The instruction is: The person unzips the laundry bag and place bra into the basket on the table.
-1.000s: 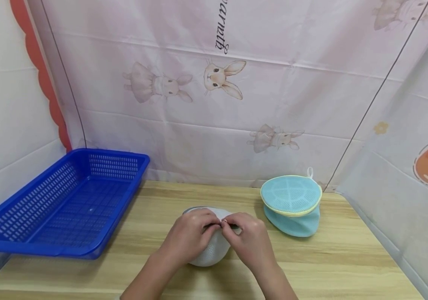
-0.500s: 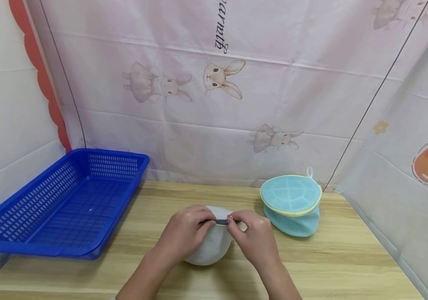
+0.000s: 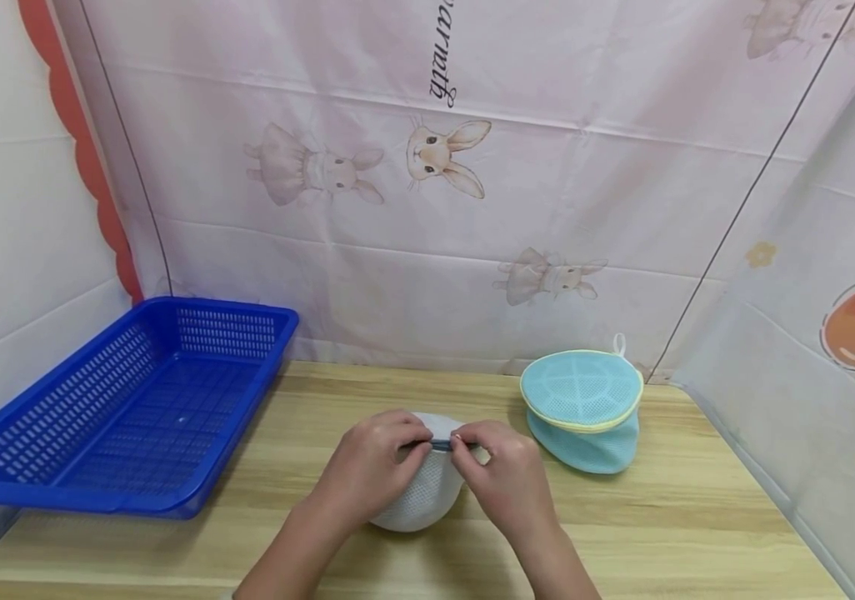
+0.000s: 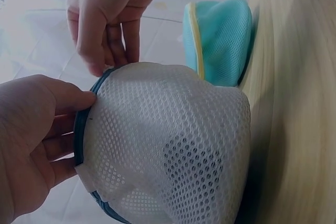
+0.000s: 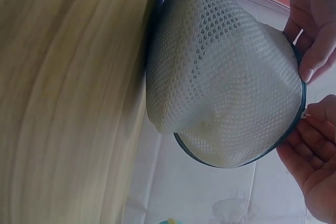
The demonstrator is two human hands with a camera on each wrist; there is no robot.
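Observation:
A white mesh laundry bag (image 3: 422, 498) with a dark blue zipper edge (image 3: 441, 444) stands on the table in front of me. My left hand (image 3: 377, 462) pinches this edge between thumb and fingers. Just to the right, my right hand (image 3: 504, 471) pinches the small pale zipper pull (image 5: 304, 114) at the edge. A short stretch of zipper shows between the hands. In the left wrist view the bag's mesh wall (image 4: 157, 114) bulges toward the table. Whether anything lies inside cannot be made out.
A blue plastic basket (image 3: 236, 433) stands at the left. At the back right sits a turquoise mesh bag (image 3: 585, 446) with yellow trim and a white loop. A printed sheet (image 3: 397, 275) hangs behind the wooden table (image 3: 682, 517).
The hands were together at the zipper a second ago. My right hand then moved right along the edge, uncovering some zipper, and has since shifted slightly back left.

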